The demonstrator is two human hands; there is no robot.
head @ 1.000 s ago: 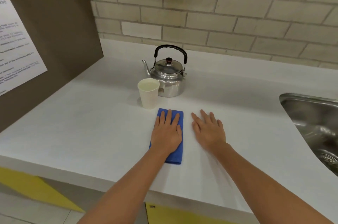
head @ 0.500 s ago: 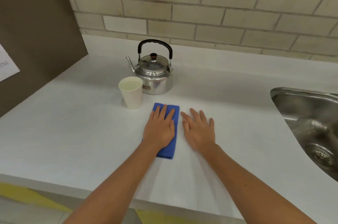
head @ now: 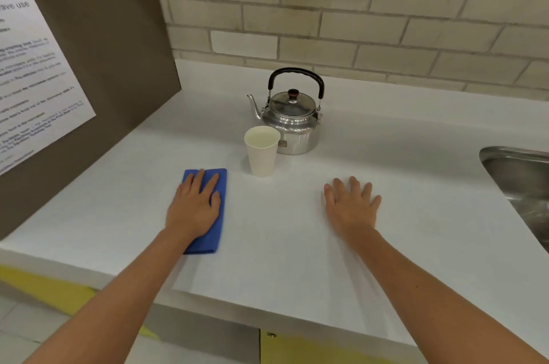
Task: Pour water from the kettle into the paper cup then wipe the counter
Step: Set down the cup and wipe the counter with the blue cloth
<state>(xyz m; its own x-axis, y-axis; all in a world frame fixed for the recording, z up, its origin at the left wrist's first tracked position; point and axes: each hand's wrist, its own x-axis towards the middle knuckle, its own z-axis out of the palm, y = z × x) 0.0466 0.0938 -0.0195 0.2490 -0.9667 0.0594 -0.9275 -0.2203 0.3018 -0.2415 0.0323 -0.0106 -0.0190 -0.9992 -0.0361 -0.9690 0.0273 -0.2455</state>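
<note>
A shiny metal kettle [head: 292,122] with a black handle stands on the white counter [head: 282,250] near the brick wall, spout pointing left. Touching its front left is a white paper cup [head: 262,155], upright, with water nearly to the rim. A folded blue cloth [head: 219,230] lies flat on the counter to the left of the cup. My left hand [head: 194,209] presses palm-down on the cloth and covers most of it. My right hand [head: 352,209] rests flat on the bare counter to the right of the cup, fingers spread, holding nothing.
A steel sink [head: 523,173] is sunk into the counter at the right edge. A brown side panel [head: 113,51] with a printed notice [head: 32,81] closes off the left. The counter's front edge runs just below my forearms.
My left hand has slid the blue cloth leftward, from beside my right hand in front of the cup to the cup's left. The two hands are now far apart. The view shifted too.
</note>
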